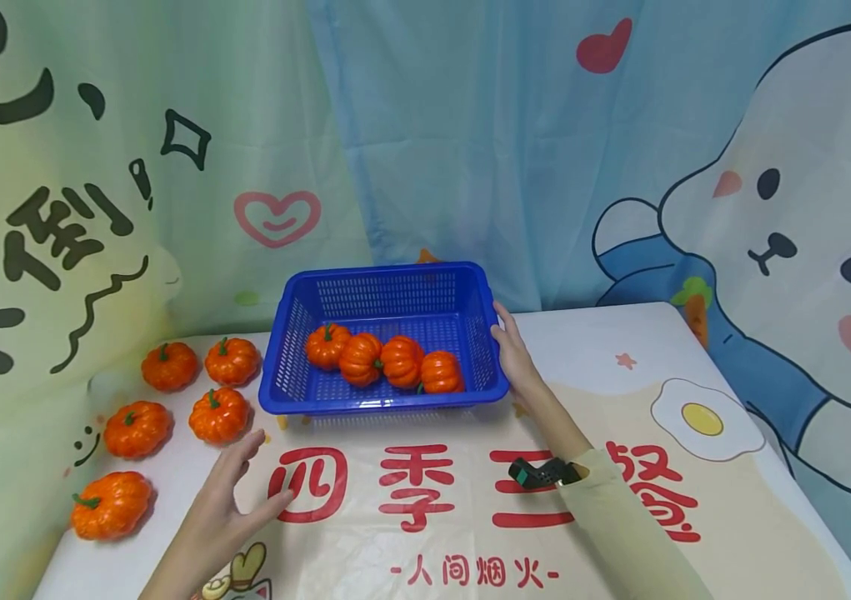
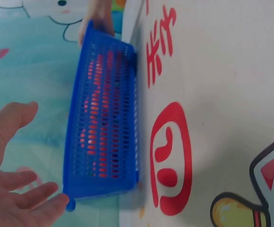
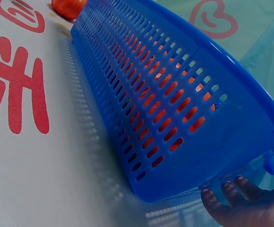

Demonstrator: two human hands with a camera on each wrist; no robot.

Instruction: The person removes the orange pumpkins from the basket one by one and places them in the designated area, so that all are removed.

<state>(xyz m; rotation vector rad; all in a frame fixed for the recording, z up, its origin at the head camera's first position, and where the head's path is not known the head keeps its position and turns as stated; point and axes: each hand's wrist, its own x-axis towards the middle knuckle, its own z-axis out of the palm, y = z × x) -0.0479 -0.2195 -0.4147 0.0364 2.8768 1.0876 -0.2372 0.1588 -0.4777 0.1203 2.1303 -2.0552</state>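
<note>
A blue plastic basket with slotted walls stands at the back of the table. Several small orange toy pumpkins lie in it, and in both wrist views they show through the slots. My right hand holds the basket's right end, its fingertips bent in against the wall below the rim. Off the basket's front left corner, my left hand is held with thumb and fingers spread, nothing between them. Just beyond its fingertips sits a loose pumpkin.
More loose pumpkins are scattered along the table's left side. A printed mat with red characters covers the tabletop. Directly behind the basket hangs a patterned curtain. A dark band circles the right wrist.
</note>
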